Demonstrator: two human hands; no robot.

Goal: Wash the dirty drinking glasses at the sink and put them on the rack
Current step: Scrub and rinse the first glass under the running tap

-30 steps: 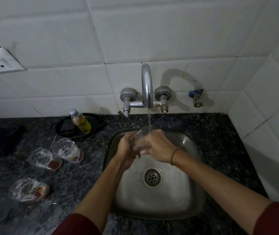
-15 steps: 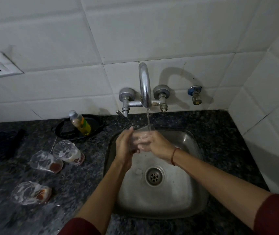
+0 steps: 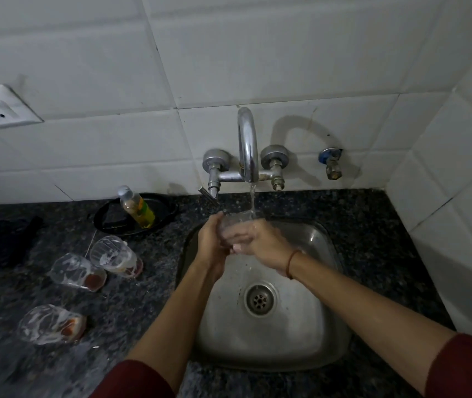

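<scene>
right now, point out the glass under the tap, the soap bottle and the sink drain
glass under the tap (image 3: 237,221), head view, on its clear side wall
soap bottle (image 3: 140,212), head view, on its yellow-green body
sink drain (image 3: 260,300), head view, on the middle of the strainer

Home kitchen: steel sink (image 3: 323,334), granite counter (image 3: 372,219), tiled wall (image 3: 257,53).

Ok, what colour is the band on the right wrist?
Reddish-orange: the band shows in the head view, the only one.
</scene>
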